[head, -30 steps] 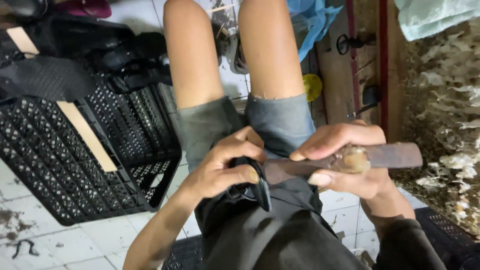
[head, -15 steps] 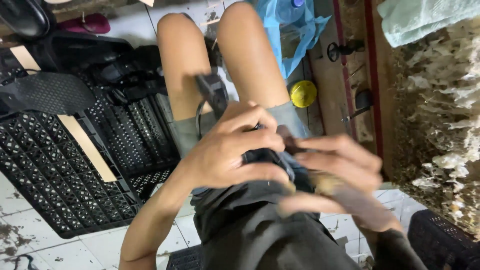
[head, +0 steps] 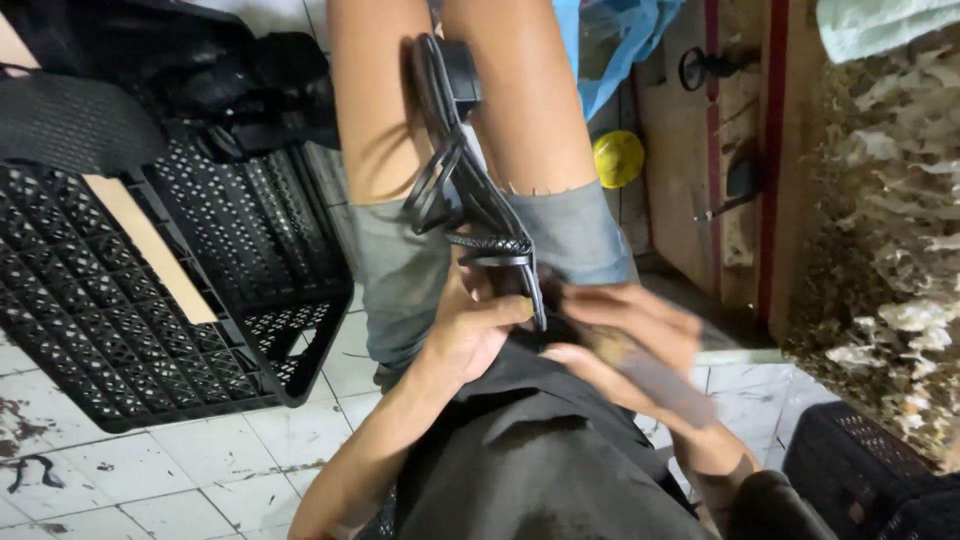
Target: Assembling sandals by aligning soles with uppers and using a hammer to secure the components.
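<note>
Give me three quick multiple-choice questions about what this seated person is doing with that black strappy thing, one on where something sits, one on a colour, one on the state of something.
1. Where does the black plastic crate sit?
A. On the person's lap
B. On the tiled floor beside the legs
C. On top of the wooden frame

2. What colour is the small round thing on the floor past the knee?
A. Yellow
B. Red
C. White

3. How is the left hand placed?
A. Flat on the floor
B. Open and empty in the air
C. Closed around the black strap piece

Answers: 1 B, the crate rests on the white tiles next to the bare legs. 2 A, it shows bright yellow against the wood. 3 C, the fingers wrap the lower end of the strap piece on the lap, while the right hand is blurred close by.
</note>
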